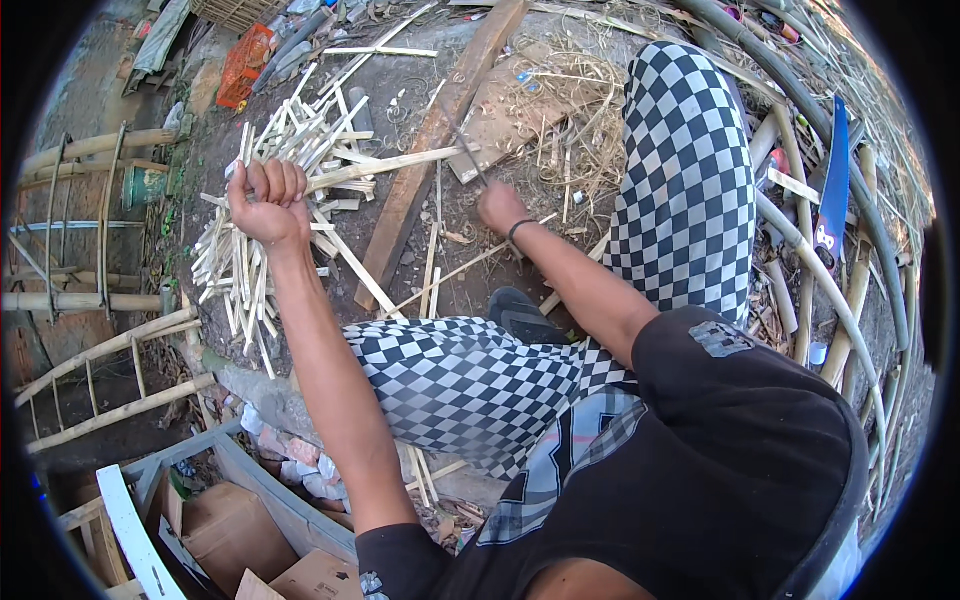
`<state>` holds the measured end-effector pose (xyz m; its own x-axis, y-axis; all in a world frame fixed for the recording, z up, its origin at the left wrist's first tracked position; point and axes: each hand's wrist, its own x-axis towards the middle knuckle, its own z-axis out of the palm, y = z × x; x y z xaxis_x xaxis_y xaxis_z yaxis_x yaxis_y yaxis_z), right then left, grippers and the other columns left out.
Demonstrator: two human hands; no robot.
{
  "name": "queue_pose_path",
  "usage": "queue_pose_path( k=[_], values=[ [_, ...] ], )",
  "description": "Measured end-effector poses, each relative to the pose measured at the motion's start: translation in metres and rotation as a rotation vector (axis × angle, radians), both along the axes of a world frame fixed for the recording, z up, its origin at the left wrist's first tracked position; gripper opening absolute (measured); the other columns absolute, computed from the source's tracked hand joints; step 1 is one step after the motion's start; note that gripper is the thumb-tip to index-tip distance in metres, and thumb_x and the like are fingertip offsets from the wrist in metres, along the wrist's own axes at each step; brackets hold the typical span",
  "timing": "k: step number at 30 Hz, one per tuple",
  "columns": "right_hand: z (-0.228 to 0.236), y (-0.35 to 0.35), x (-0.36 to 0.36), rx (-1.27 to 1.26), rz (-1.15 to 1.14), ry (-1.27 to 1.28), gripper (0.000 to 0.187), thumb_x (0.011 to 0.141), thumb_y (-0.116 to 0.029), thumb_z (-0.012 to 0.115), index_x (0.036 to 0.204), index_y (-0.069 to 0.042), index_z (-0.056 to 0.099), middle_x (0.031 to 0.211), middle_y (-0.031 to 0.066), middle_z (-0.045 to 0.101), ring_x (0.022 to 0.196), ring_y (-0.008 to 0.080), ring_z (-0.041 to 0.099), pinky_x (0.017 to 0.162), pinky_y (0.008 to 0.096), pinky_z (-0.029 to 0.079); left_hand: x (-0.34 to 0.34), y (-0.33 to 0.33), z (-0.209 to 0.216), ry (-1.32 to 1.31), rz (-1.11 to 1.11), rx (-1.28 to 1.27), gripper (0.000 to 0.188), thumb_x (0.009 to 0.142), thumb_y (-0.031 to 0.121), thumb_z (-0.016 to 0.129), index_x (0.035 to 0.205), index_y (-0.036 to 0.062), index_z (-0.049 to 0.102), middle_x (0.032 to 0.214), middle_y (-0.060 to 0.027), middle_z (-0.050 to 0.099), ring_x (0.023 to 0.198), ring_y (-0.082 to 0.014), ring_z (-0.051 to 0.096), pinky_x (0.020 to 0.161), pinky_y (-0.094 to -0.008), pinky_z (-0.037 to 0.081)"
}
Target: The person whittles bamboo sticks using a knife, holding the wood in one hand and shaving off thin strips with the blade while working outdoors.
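Observation:
My left hand (270, 203) is closed, fingers curled, around the near end of a pale bamboo strip (390, 168). The strip reaches to the right across a dark wooden plank (408, 205). Its far end lies by the blade of a thin knife (466, 148). In my right hand (503, 209), closed in a fist, is the knife's handle, mostly hidden by the fingers. The blade points up and away to the left, crossing the strip's end. Under and beside my left hand lies a loose pile of split bamboo sticks (240, 268).
Thin bamboo shavings (585, 120) cover the ground between the plank and my bent knee. A blue-bladed saw (834, 185) rests at the right among bamboo poles (800, 225). An orange crate (244, 66) stands far left, cardboard boxes (235, 535) near left.

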<state>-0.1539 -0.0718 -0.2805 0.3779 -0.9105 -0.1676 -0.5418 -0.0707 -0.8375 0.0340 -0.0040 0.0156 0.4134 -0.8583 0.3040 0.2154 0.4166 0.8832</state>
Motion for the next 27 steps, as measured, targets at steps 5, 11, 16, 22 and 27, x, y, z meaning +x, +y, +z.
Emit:
queue_pose_path(
  k=[5, 11, 16, 22, 27],
  values=[
    [0.039, 0.0, 0.02, 0.039, 0.114, 0.208, 0.022, 0.085, -0.013, 0.056, 0.1, -0.001, 0.067, 0.096, 0.0267, 0.068, 0.096, 0.0417, 0.066, 0.084, 0.0491, 0.054, 0.006, 0.011, 0.0, 0.015, 0.056, 0.04, 0.048, 0.098, 0.028, 0.036, 0.053, 0.0165, 0.023, 0.046, 0.0019, 0.019, 0.043, -0.0115, 0.015, 0.046, -0.0296, 0.02],
    [0.022, 0.017, -0.004, 0.095, 0.096, 0.16, 0.026, 0.087, -0.015, 0.056, 0.104, 0.0, 0.068, 0.1, 0.0272, 0.068, 0.101, 0.0423, 0.065, 0.089, 0.0479, 0.052, 0.007, 0.014, 0.005, 0.024, 0.084, 0.031, 0.048, 0.098, 0.028, 0.035, 0.053, 0.0166, 0.023, 0.047, 0.0019, 0.019, 0.043, -0.0112, 0.016, 0.047, -0.0294, 0.02],
    [-0.028, 0.012, -0.012, 0.086, -0.004, 0.332, 0.033, 0.092, -0.024, 0.053, 0.099, 0.004, 0.067, 0.095, 0.031, 0.066, 0.098, 0.0456, 0.064, 0.09, 0.0501, 0.05, -0.003, 0.002, 0.004, 0.021, 0.32, -0.025, 0.053, 0.1, 0.053, 0.043, 0.062, 0.0172, 0.031, 0.05, 0.0031, 0.024, 0.046, -0.0102, 0.024, 0.049, -0.0273, 0.024],
    [0.011, 0.022, -0.003, 0.32, -0.059, 0.022, 0.033, 0.088, -0.023, 0.053, 0.093, 0.005, 0.069, 0.095, 0.0313, 0.066, 0.096, 0.0443, 0.065, 0.087, 0.0494, 0.051, 0.005, -0.006, 0.003, 0.14, 0.693, -0.088, 0.065, 0.09, 0.073, 0.042, 0.064, 0.0134, 0.035, 0.053, -0.0013, 0.029, 0.05, -0.0133, 0.028, 0.052, -0.0301, 0.028],
    [0.049, 0.023, 0.012, -0.04, -0.031, -0.126, 0.035, 0.094, -0.027, 0.049, 0.091, 0.005, 0.064, 0.08, 0.0307, 0.065, 0.082, 0.0463, 0.065, 0.079, 0.0532, 0.05, 0.009, -0.004, 0.006, 0.024, 0.088, -0.042, 0.066, 0.099, 0.063, 0.029, 0.056, 0.0125, 0.03, 0.049, 0.0006, 0.022, 0.048, -0.0136, 0.019, 0.053, -0.0301, 0.022]
  ],
)
